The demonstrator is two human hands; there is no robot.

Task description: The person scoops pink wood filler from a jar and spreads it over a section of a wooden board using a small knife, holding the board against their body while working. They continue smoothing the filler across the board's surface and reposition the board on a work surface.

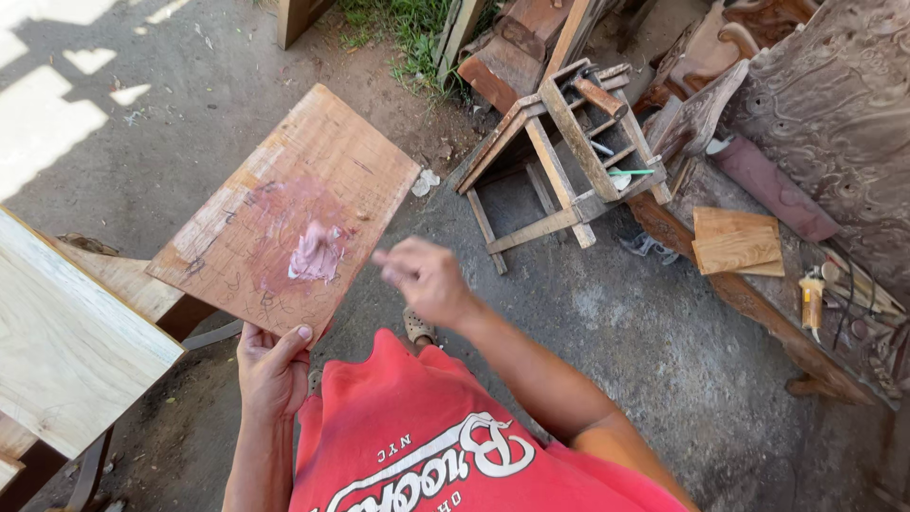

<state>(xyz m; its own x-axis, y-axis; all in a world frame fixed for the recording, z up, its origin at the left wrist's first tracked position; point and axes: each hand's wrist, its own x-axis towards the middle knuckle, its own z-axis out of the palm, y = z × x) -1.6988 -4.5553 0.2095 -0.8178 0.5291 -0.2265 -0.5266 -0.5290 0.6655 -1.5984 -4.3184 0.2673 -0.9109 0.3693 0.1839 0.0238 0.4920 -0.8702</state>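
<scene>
1. Over the concrete floor (654, 341) of an outdoor yard, a person in a red shirt (417, 446) holds up a flat wooden board (284, 204); the board is tilted, its near edge low by the body and its far corner pointing away.
2. The left hand (273, 370) is closed on the board's near edge; the thumb lies over the top face and the fingers are hidden underneath.
3. On the board's middle sits a dab of pale pink putty (316, 254), heaped in a small ridge; a thinner pink smear spreads around it over the wood, and faint pencil lines cross the surface.
4. The right hand (424, 278) hovers just beside the board's right edge, clear of the wood; it is blurred, its fingers loosely curled and pointing toward the putty; whether it holds anything between the fingertips I cannot tell.
5. At the left edge stands a table (57, 332) with a light, pale plank top, and a darker board lies beneath it, close to the held board's low corner.
6. Beyond the right hand a rough wooden stool (559, 161) lies tipped on the ground; to the right rest two small wood blocks (735, 242), dark carved wooden panels (834, 123) and a small glue bottle (811, 299).
</scene>
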